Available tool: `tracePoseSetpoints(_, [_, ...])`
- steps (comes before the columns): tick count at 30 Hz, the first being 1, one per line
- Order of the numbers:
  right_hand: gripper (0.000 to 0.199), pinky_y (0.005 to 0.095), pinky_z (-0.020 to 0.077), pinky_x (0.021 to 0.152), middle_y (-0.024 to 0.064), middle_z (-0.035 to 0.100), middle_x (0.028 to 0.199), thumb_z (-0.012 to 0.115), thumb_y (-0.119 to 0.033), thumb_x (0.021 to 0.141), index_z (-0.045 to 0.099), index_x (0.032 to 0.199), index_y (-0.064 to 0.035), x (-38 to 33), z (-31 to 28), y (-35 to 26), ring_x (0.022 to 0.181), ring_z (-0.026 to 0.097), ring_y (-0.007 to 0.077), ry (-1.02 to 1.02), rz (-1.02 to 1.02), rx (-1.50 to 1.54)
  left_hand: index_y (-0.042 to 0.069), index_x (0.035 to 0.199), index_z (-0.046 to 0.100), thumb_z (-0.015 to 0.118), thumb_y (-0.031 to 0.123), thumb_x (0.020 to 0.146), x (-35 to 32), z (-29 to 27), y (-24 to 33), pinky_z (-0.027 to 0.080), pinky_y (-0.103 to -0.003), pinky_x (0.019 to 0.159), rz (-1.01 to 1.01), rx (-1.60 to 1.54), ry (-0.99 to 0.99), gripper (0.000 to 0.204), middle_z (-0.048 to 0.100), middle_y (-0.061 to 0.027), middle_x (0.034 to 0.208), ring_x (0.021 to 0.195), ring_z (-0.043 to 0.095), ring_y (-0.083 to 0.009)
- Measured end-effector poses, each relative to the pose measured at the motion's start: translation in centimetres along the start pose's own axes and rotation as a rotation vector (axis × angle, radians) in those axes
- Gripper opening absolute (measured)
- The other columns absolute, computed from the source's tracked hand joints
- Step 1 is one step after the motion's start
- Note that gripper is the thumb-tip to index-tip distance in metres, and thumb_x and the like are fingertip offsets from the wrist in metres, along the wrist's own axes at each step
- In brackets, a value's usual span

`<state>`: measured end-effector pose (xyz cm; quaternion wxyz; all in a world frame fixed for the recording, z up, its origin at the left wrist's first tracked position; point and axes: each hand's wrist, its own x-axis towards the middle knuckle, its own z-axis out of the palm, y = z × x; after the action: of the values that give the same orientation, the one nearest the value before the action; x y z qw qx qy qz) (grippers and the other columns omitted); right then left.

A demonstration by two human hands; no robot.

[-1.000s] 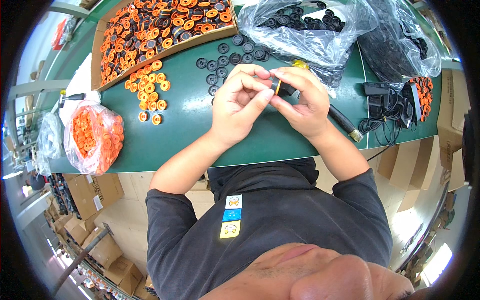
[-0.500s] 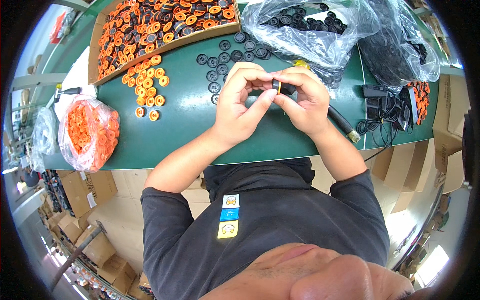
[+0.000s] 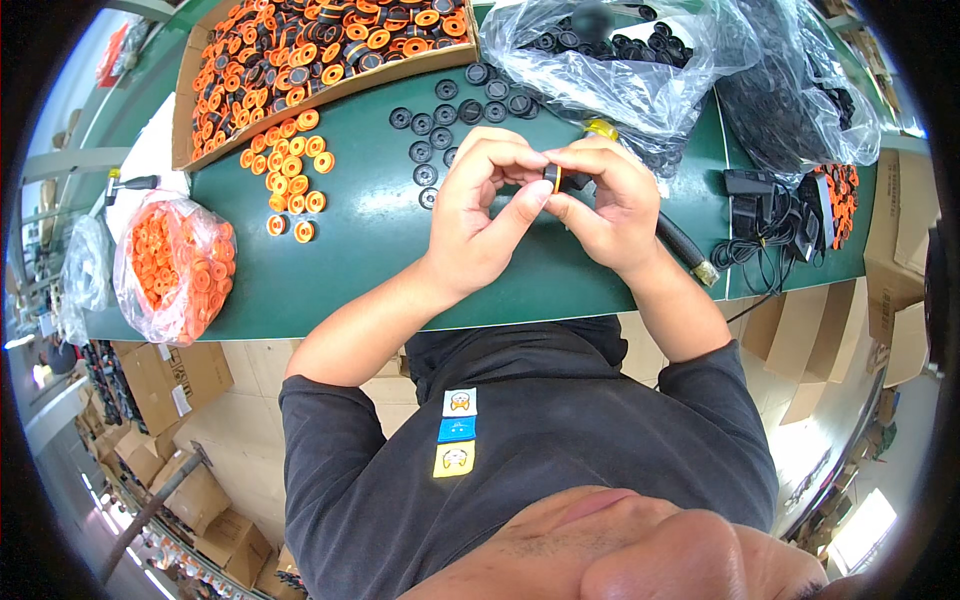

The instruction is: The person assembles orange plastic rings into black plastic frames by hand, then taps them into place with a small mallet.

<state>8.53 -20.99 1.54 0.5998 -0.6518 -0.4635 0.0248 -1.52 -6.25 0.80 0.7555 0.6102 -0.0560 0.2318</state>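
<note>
Above the green table, my left hand [image 3: 482, 220] and my right hand [image 3: 612, 205] meet at the fingertips. Pinched between both thumbs and forefingers is a small round black-and-orange cap [image 3: 556, 178], its edge facing up and much of it covered by fingers. Just beyond my left hand lie several black discs [image 3: 421, 151]. Farther left are loose orange discs [image 3: 297, 164]. Under my right wrist a black ribbed tube [image 3: 684, 247] with a metallic end rests on the table, and a yellow-ended object [image 3: 602, 129] shows behind my right fingers.
A cardboard tray [image 3: 330, 95] heaped with black-and-orange caps stands at the far left. Nearer is a clear bag of orange discs [image 3: 178, 270]. Clear bags of black parts [image 3: 640, 90] fill the far right, with black cables and adapters [image 3: 765, 215] by the table's right side.
Both hands stay nearly in place, with slight finger movement around the cap. A little less of the cap shows between the fingers. The view has shifted slightly.
</note>
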Motion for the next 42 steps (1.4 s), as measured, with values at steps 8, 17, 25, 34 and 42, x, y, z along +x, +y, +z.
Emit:
tracePoseSetpoints(8, [0.044,0.0329,0.0561,0.083,0.0154,0.071,0.109,0.083,-0.005,0.073,0.069,0.115,-0.0017,0.2,0.3,0.2,0.093,0.071,0.0266,-0.014,-0.071,-0.054,0.0,0.111,0.06,0.063,-0.004,0.09,0.1,-0.4,0.6,0.05,-0.029,0.089,0.113,0.217,0.001,0.022,0.049,-0.0107,0.112,0.099,0.057,-0.0165])
tracePoseSetpoints(17, [0.042,0.0338,0.0561,0.08,0.0153,0.071,0.104,0.084,-0.001,0.07,0.068,0.109,-0.0018,0.1,0.6,0.4,0.092,0.07,0.0274,0.073,-0.177,-0.088,-0.001,0.115,0.061,0.064,-0.001,0.091,-0.1,-0.9,0.6,0.044,-0.033,0.099,0.151,0.299,-0.093,0.024,0.051,-0.013,0.119,0.112,0.053,-0.0211])
tracePoseSetpoints(25, [0.038,0.0326,0.0541,0.073,0.0145,0.068,0.094,0.084,0.002,0.067,0.062,0.097,-0.0028,-0.4,0.6,1.1,0.083,0.068,0.0252,0.147,-0.195,-0.118,-0.001,0.111,0.064,0.074,-0.006,0.083,-0.1,-0.7,0.4,0.049,-0.033,0.095,0.114,0.287,-0.094,0.03,0.055,-0.0135,0.116,0.106,0.057,-0.0214])
tracePoseSetpoints(34, [0.037,0.032,0.0544,0.072,0.0146,0.068,0.098,0.083,0.002,0.068,0.063,0.099,-0.0023,0.2,0.9,0.4,0.083,0.068,0.025,0.159,-0.206,-0.096,0.0,0.105,0.068,0.075,-0.002,0.082,0.4,-0.9,0.0,0.054,-0.03,0.085,0.229,0.333,0.029,0.023,0.064,-0.0133,0.108,0.098,0.065,-0.0209])
tracePoseSetpoints(42, [0.037,0.0289,0.0531,0.07,0.0121,0.067,0.098,0.082,0.002,0.071,0.063,0.102,-0.0022,-0.2,0.9,0.4,0.08,0.066,0.0194,0.163,-0.13,-0.057,-0.003,0.109,0.067,0.071,-0.003,0.086,0.3,-0.7,0.1,0.052,-0.031,0.091,0.152,0.21,0.052,0.023,0.063,-0.014,0.111,0.104,0.063,-0.0215])
